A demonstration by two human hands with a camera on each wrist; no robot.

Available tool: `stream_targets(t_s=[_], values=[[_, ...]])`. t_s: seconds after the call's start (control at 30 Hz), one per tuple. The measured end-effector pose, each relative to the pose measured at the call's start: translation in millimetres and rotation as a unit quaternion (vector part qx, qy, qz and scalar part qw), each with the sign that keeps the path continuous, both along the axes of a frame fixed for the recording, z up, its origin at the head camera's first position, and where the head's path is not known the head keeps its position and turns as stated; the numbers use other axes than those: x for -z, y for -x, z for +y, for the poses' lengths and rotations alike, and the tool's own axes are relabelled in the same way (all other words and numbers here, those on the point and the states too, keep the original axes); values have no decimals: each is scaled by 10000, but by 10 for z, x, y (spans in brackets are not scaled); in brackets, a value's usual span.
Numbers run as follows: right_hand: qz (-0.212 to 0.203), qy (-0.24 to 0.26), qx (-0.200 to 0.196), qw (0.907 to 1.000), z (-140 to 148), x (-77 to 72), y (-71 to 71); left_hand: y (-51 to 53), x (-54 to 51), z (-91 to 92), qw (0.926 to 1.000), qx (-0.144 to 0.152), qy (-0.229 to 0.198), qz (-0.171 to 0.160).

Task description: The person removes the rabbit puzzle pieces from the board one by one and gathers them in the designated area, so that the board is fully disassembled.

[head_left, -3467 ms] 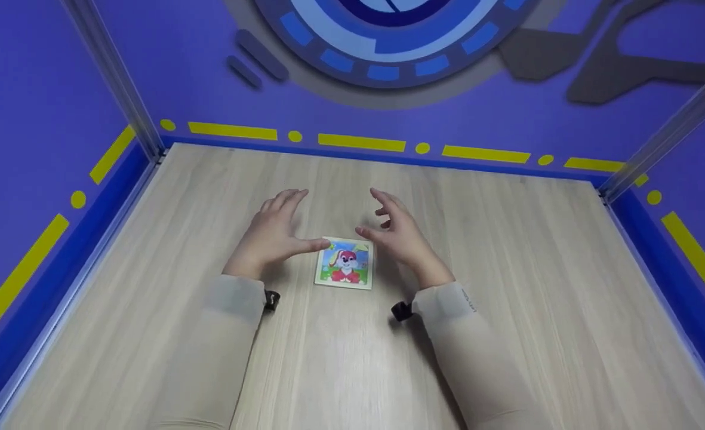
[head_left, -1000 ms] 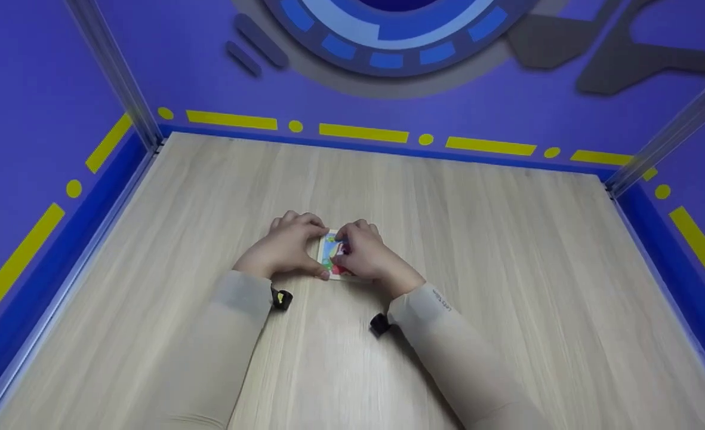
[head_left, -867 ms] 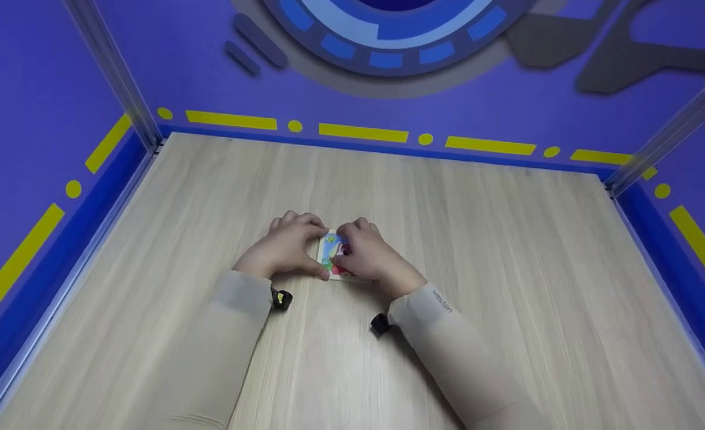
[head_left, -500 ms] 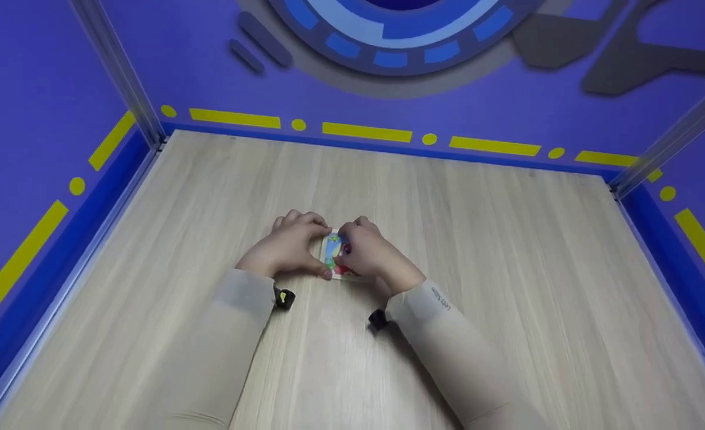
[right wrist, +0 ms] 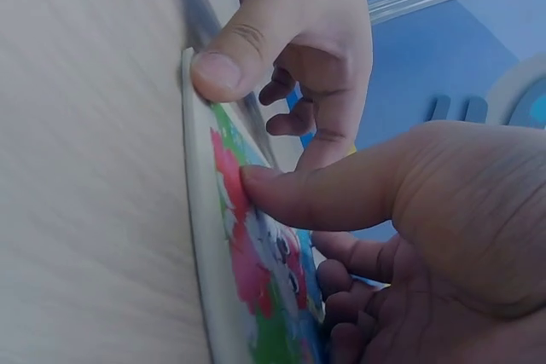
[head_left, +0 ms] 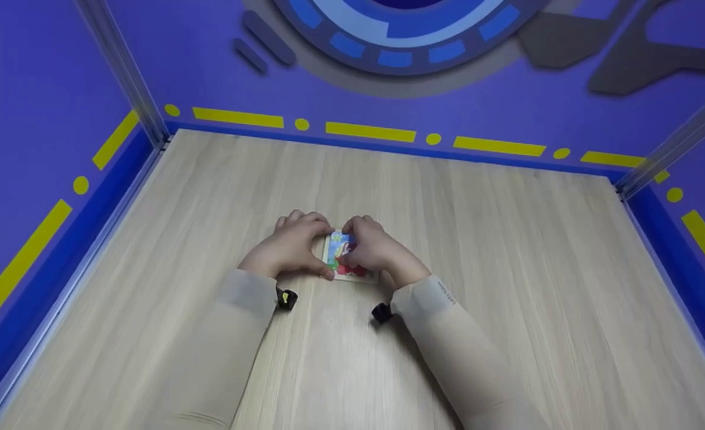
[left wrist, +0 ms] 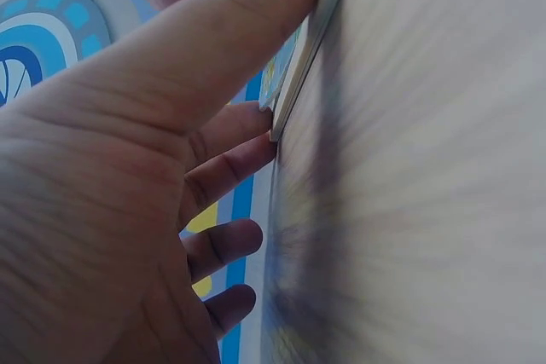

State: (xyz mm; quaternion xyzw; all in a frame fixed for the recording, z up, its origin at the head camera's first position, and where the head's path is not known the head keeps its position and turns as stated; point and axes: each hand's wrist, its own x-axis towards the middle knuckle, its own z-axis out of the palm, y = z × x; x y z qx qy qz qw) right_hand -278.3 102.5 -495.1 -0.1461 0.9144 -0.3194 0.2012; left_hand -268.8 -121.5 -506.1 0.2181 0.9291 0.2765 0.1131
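A small square picture board (head_left: pixel 355 272) with a pale rim and a red-and-white cartoon animal lies on the table. My left hand (head_left: pixel 288 246) holds its left side, thumb at the near corner and index finger at the far one. In the left wrist view, the other fingers of that hand (left wrist: pixel 111 125) spread past the board's edge (left wrist: pixel 300 70). Over the right half is my right hand (head_left: pixel 379 249), fingers bent, the index fingertip near the far edge. The right wrist view shows its thumb (right wrist: pixel 333 198) touching the printed face. Part of the picture is hidden beneath this hand.
The wooden table (head_left: pixel 477 239) stretches out around both arms. Blue-purple panels (head_left: pixel 376 107) with yellow dashes stand along its back and sides, joined by metal posts (head_left: pixel 126 65). A small black device (head_left: pixel 382 313) sits at each wrist.
Both hands have come down from hovering open beside the board onto it. Over the last half second, the right hand has shifted slightly, uncovering more of the picture's near part; the left keeps its hold.
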Motion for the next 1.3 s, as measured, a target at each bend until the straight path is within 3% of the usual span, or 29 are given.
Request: stream_targets(t_s=[0.47, 0.87, 1.3], values=[[543, 526, 467, 9960, -50, 118, -51, 9, 23, -18, 9999, -30, -92, 73], [392, 1140, 804, 9894, -24, 178, -38, -2, 19, -23, 10000, -22, 12, 50], [858, 919, 511, 9907, 41, 192, -8, 9, 19, -9, 10000, 9, -21, 69]])
